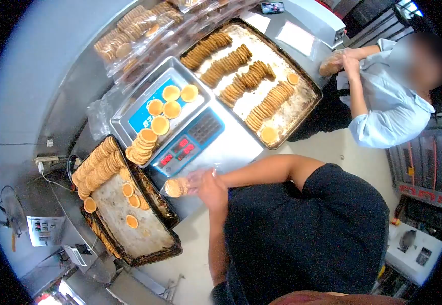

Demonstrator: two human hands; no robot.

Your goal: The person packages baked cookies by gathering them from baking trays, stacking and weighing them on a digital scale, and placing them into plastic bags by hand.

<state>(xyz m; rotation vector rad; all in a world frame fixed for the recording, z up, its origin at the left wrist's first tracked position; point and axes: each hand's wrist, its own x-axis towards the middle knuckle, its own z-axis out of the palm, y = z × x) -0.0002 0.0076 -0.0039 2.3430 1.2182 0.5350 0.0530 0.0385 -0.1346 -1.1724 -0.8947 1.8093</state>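
Observation:
A clear plastic bag of round cookies (175,187) is held in front of my body, between the scale and the lower tray. My right hand (195,179) grips the bag behind the cookies. Pressed close beside it, my left hand (213,190) is closed at the bag's gathered end; the fingers partly overlap and a bit of clear film shows above them. Just beyond my hands stands the digital scale (208,147) with red lit digits. Loose cookies (171,110) lie in its metal pan, and a leaning stack of cookies (140,147) sits at the pan's near corner.
A dark-rimmed baking tray (152,229) with cookie rows lies at lower left, atop another tray. A larger baking tray (295,114) holds several rows. Bagged cookies (139,30) are piled at the back. A co-worker in a light shirt (389,122) holds a bag at right.

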